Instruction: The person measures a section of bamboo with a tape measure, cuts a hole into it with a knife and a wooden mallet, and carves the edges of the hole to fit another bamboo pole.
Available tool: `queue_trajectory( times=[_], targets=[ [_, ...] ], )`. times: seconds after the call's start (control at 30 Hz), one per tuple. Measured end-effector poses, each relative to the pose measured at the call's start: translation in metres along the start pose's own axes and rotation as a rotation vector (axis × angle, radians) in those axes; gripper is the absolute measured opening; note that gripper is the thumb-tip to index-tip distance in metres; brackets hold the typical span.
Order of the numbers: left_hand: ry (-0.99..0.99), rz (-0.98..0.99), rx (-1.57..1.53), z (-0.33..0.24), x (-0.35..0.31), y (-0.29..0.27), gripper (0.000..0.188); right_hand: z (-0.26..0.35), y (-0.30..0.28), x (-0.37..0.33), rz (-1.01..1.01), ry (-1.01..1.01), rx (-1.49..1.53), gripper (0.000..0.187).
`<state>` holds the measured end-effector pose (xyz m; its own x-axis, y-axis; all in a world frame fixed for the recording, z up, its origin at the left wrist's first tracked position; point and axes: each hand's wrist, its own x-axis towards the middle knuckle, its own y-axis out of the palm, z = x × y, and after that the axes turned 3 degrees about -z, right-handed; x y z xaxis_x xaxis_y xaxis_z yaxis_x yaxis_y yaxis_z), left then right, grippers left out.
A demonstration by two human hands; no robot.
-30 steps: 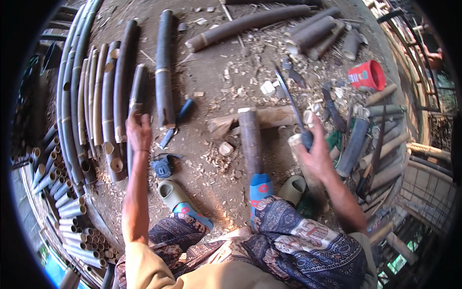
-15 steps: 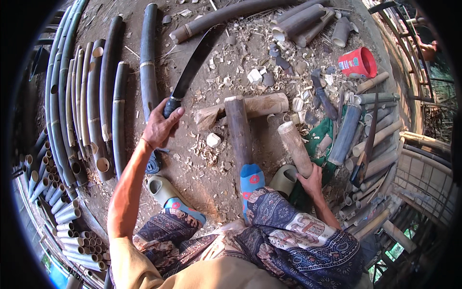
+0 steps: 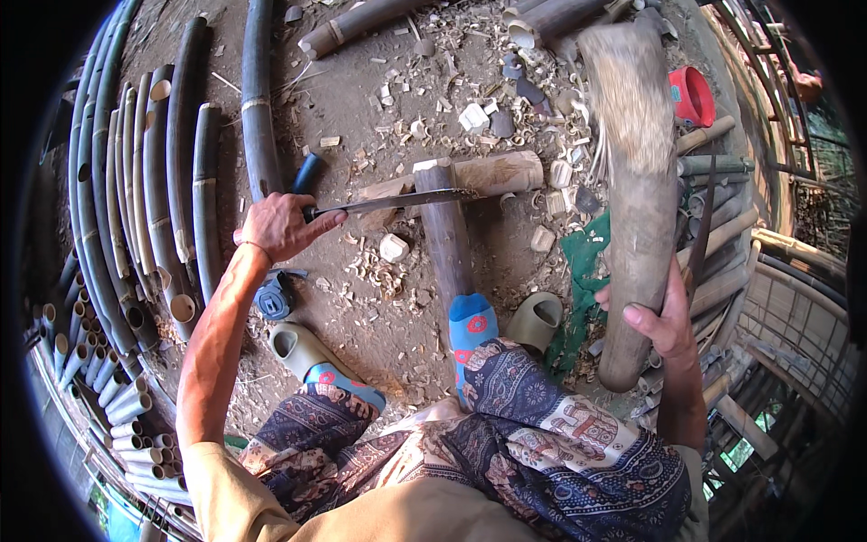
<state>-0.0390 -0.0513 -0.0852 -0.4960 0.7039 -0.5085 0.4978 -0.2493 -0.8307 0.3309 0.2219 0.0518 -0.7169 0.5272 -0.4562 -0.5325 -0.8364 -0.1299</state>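
My left hand is closed round the handle of a machete. The blade lies level across the top of a short bamboo piece, near its far end. That end rests on a wooden log, while my socked foot is against the near end. In my right hand is a thick wooden club, gripped at its narrow lower end. The club is raised upright to the right of the blade, its frayed head blurred by motion.
Long bamboo poles lie at the left, above stacked cut tubes. A blue tape measure is near my left clog. Wood chips litter the dirt. A red bucket and more bamboo are at the right.
The machete has swung down from pointing up and away to lie across the bamboo piece. My right hand has lifted the club from beside the clog, up and to the right.
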Motion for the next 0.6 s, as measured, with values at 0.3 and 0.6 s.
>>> queue_trajectory(
  times=[0.3,0.6],
  targets=[
    [-0.032,0.042,0.035,0.002,-0.003,0.006,0.082,0.029,0.03,0.027,0.085,-0.06,-0.053,0.092],
    [-0.058,0.04,0.035,0.003,-0.006,0.014,0.076,0.01,0.06,0.052,0.105,-0.338,-0.277,0.101]
  ],
)
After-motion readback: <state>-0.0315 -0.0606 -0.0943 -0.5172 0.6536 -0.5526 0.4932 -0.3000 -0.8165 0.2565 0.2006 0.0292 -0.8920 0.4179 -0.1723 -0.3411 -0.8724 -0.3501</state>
